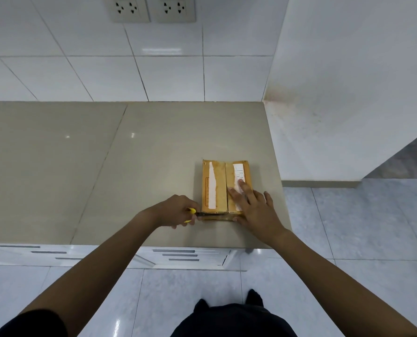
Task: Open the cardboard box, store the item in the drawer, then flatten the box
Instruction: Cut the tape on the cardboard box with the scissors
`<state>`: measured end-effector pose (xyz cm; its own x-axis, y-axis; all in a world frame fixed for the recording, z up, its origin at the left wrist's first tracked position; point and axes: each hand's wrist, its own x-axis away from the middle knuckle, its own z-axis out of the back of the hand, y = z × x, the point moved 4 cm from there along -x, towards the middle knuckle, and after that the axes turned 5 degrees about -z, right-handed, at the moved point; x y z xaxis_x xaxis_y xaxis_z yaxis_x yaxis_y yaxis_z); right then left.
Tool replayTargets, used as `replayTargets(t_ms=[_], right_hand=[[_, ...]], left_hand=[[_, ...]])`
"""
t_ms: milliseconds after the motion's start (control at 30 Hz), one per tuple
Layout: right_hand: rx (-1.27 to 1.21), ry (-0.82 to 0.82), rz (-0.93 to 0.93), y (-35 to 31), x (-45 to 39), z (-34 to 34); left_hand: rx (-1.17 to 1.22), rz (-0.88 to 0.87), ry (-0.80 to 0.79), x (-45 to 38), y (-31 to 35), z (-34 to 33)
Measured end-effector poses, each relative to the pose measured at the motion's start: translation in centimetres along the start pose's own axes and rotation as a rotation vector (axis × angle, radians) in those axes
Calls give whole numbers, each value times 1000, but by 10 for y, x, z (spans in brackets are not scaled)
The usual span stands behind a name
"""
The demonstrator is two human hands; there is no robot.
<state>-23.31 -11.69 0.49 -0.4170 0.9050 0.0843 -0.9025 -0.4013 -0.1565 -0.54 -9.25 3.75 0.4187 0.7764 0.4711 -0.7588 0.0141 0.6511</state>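
Note:
A small brown cardboard box [214,183] lies on the beige countertop [129,166], near its right front corner, flaps closed with white label strips on top. My right hand [253,207] rests flat on the box's right half, fingers spread, pressing it down. My left hand [178,210] is closed around a yellow-handled cutter [192,211]. The cutter's dark blade [212,214] lies along the box's near edge. The box's contents are hidden.
White drawers with grey handle slots [175,255] sit under the counter's front edge; more drawers [32,250] lie to the left. A tiled wall with two socket plates [151,9] stands behind. A white wall bounds the counter's right side.

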Motion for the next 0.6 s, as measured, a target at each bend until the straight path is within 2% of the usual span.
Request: replayTargets(t_ms=[167,333,433,533,600], right_hand=[[-30,30,19,-1,-1,3],[-54,18,46,0,-1,4],[-29,-1,55,1,-4,4],[41,62,45,1,-3,5],[88,162,37,-1,0,9]], left_hand=[[4,-94,155,6,-1,-11],[184,-80,88,12,3,-9],[242,-149,118,20,8,1],[384,-185,246,29,3,15],[389,-144,440,34,-12,22]])
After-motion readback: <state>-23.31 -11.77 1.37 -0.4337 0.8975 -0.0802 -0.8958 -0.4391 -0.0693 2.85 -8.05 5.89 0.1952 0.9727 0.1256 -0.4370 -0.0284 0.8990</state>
